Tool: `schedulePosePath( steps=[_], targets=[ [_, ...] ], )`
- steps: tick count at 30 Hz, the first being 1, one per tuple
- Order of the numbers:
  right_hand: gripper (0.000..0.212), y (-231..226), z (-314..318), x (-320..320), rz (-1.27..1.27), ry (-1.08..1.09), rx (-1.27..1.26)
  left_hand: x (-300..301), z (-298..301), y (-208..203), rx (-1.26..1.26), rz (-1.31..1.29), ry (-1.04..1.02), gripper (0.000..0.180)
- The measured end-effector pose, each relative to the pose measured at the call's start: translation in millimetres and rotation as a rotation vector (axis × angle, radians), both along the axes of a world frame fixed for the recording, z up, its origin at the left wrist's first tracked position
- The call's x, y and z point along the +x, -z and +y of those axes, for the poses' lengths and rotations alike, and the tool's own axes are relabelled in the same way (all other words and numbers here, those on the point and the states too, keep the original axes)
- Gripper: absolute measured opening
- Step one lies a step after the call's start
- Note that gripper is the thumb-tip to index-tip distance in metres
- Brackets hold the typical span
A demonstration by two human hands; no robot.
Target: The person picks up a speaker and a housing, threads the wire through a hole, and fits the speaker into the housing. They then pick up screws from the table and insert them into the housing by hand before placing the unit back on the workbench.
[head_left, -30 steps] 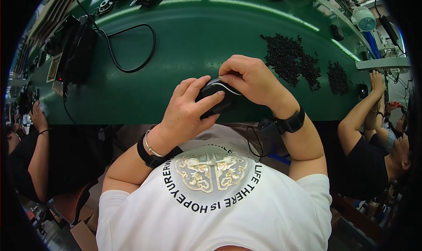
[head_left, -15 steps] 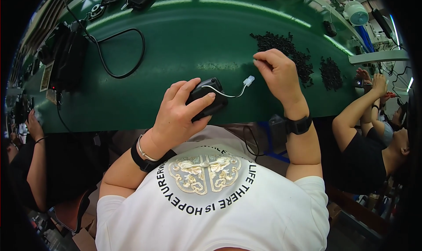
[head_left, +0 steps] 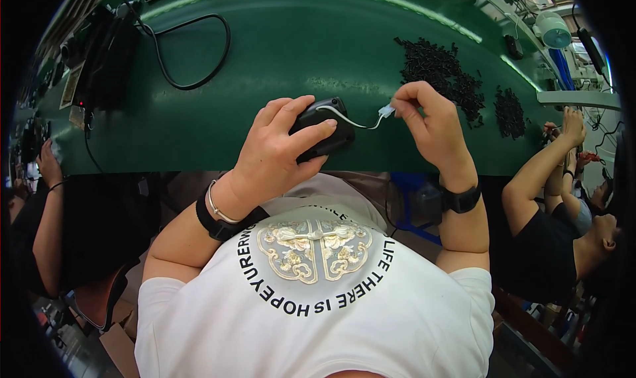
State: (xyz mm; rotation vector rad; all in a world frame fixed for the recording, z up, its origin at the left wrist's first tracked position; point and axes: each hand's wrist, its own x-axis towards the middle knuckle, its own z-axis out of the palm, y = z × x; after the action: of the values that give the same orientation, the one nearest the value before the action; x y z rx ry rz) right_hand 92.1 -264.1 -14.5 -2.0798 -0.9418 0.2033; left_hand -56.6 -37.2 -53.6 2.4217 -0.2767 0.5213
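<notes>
My left hand [head_left: 278,134] is closed round a small black plastic device [head_left: 339,137] near the front edge of the green table. From the device's upper side runs a thin black-and-white cable [head_left: 354,121], ending in a whitish plug connector [head_left: 387,110]. Thumb and forefinger of my right hand [head_left: 429,121] pinch at the far end of that connector. Whether anything else small is between those fingertips is hidden. Beyond the right hand lies a loose heap of small black pieces [head_left: 440,73], with a smaller pile of black pieces [head_left: 510,114] to its right.
At the left stands a black box-shaped unit [head_left: 106,57] with a red light. A looped black cord [head_left: 228,47] lies on the green table [head_left: 278,53]. A small fan [head_left: 554,30] is at the far right. Other people sit on both sides, one person's arm [head_left: 540,169] at the right.
My right fingertips have come down from beside the black heap to the connector and now pinch it. The left hand still holds the device. The whole view has shifted slightly.
</notes>
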Motion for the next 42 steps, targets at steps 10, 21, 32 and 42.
schedulePosePath(
  steps=[10, 21, 32, 42],
  targets=[
    [0.009, 15.4, 16.9, -48.8, 0.098, -0.180, 0.120, -0.4, 1.1, 1.1, 0.001, -0.017, -0.014, 0.055],
    [0.013, 16.4, 23.0, -49.9, 0.029, -0.112, 0.051, -0.3, -1.5, 2.4, -0.001, -0.015, -0.006, 0.055],
    [0.015, 18.3, -1.7, 5.1, -0.288, 0.137, -0.093, 0.9, -1.5, -1.2, 0.020, -0.009, -0.006, 0.054],
    [0.009, 13.6, 4.5, 5.4, -0.335, 0.139, -0.190, 0.9, 0.0, -0.4, -0.004, 0.014, -0.025, 0.053]
  ],
)
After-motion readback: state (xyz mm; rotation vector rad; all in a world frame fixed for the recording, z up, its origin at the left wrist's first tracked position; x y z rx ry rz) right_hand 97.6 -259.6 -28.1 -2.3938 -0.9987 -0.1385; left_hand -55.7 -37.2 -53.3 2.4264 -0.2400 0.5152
